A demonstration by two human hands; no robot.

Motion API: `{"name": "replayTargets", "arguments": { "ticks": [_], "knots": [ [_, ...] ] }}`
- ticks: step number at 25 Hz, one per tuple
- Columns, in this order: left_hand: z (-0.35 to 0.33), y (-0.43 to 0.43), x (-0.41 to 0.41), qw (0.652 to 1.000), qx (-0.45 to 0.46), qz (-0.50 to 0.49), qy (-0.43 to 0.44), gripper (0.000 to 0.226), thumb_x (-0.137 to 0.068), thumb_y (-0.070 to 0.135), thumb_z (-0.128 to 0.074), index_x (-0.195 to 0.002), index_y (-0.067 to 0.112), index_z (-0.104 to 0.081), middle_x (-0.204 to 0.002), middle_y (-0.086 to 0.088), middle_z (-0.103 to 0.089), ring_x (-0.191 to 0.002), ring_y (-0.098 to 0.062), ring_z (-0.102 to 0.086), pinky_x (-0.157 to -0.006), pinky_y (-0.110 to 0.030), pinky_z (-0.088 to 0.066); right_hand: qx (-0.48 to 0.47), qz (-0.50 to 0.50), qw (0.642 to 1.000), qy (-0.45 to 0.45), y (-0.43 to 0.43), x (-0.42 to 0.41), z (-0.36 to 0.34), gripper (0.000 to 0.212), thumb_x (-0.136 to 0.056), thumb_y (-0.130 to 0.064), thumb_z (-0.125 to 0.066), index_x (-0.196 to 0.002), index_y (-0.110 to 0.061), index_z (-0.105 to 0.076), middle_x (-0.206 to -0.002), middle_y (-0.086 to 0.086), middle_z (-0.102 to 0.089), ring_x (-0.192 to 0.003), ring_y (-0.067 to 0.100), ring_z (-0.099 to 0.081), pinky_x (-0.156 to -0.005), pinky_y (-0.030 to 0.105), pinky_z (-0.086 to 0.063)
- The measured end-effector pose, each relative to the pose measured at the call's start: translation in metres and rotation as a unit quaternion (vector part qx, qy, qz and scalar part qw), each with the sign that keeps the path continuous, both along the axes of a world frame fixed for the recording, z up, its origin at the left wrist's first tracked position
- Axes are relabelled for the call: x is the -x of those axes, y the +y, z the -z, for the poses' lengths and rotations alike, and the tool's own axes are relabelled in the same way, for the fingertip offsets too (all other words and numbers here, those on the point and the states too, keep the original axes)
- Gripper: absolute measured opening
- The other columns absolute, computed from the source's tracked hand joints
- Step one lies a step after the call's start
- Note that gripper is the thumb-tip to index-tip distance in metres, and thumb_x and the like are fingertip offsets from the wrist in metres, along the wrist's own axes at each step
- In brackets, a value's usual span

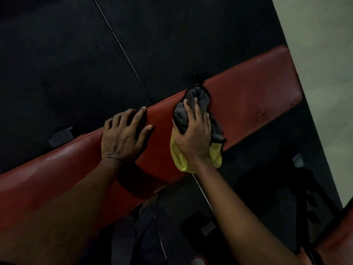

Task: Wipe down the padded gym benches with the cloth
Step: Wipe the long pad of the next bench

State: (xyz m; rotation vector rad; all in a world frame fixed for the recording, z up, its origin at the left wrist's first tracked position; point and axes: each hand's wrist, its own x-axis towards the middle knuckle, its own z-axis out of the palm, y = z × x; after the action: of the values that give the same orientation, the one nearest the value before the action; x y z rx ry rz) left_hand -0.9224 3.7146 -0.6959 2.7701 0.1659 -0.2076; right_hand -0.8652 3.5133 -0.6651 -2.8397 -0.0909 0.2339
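A long red padded bench (pixel 248 96) runs diagonally from lower left to upper right. My right hand (pixel 193 134) grips a bunched grey and yellow cloth (pixel 179 115) and presses it on the middle of the pad. My left hand (pixel 124 136) rests flat on the pad just left of the cloth, fingers spread toward the far edge. A few wet drops (pixel 260 111) show on the pad to the right of the cloth.
Black rubber floor mats (pixel 76 54) with a seam lie beyond the bench. A pale floor strip (pixel 324 54) runs along the right. The corner of another red pad (pixel 336 243) shows at bottom right. Dark bench frame parts (pixel 298 188) sit below the pad.
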Motion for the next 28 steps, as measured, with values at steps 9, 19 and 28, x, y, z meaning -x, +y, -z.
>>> {"name": "replayTargets", "arguments": {
  "ticks": [9, 19, 28],
  "knots": [
    [-0.002, -0.002, -0.002, 1.0, -0.008, -0.002, 0.015, 0.062, -0.099, 0.061, -0.032, -0.152, 0.029, -0.039, -0.139, -0.008, -0.052, -0.121, -0.031, -0.049, -0.098, -0.047, -0.037, 0.031, -0.124, 0.991, -0.04, 0.009, -0.072, 0.006, 0.055, -0.086, -0.052, -0.058, -0.132, -0.023, -0.062, -0.146, -0.002, -0.054, -0.141, 0.032, -0.042, -0.119, 0.05, -0.029],
    [-0.002, -0.002, -0.002, 1.0, -0.012, -0.01, 0.013, 0.06, -0.098, 0.06, -0.036, -0.151, 0.03, -0.041, -0.136, -0.008, -0.053, -0.118, -0.031, -0.05, -0.097, -0.047, -0.036, 0.061, -0.031, 0.997, -0.037, 0.026, -0.096, 0.012, 0.057, -0.084, -0.059, -0.049, -0.119, -0.017, -0.068, -0.128, -0.001, -0.065, -0.13, 0.028, -0.053, -0.117, 0.048, -0.031],
    [-0.001, -0.002, -0.003, 1.0, -0.003, -0.011, 0.012, 0.06, -0.098, 0.059, -0.039, -0.151, 0.031, -0.042, -0.135, -0.008, -0.054, -0.117, -0.03, -0.051, -0.098, -0.047, -0.037, -0.003, -0.196, 0.981, -0.016, -0.067, -0.143, 0.0, 0.041, -0.09, -0.047, -0.063, -0.121, -0.021, -0.066, -0.122, 0.002, -0.065, -0.117, 0.025, -0.058, -0.104, 0.048, -0.043]
  ]
}}
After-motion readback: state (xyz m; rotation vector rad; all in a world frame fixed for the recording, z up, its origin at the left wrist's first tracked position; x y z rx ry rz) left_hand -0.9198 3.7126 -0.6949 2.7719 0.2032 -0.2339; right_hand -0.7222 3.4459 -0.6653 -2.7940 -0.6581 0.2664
